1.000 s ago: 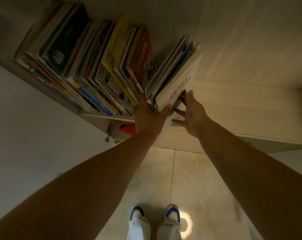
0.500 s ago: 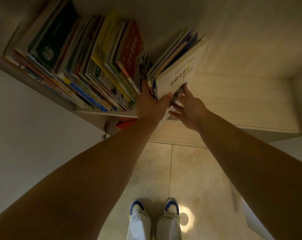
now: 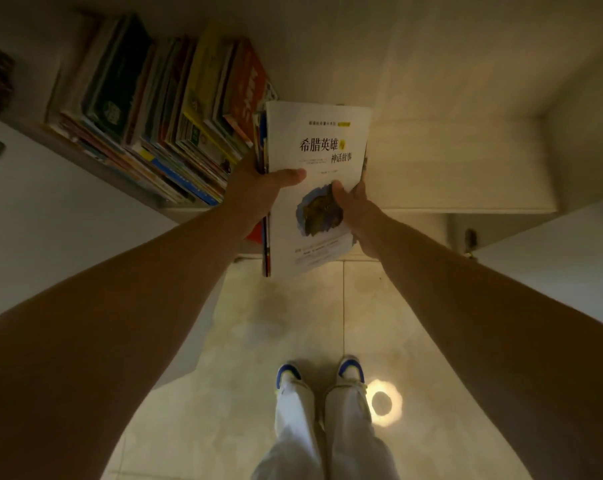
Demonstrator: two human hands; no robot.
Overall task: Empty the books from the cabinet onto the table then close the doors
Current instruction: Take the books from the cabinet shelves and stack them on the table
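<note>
Small stack of books (image 3: 313,188) held between both hands, in front of the cabinet shelf (image 3: 449,174) and above the floor (image 3: 258,323). Left hand (image 3: 258,192) on the stack's left edge, thumb over the front cover; right hand (image 3: 355,206) on its right edge. Row of leaning books (image 3: 161,123) stands on the shelf to the left of the stack. Shelf to the right of the stack bare. Open doors at far left (image 3: 50,220) and far right (image 3: 552,258). Person's feet (image 3: 320,375) on the floor below.
</note>
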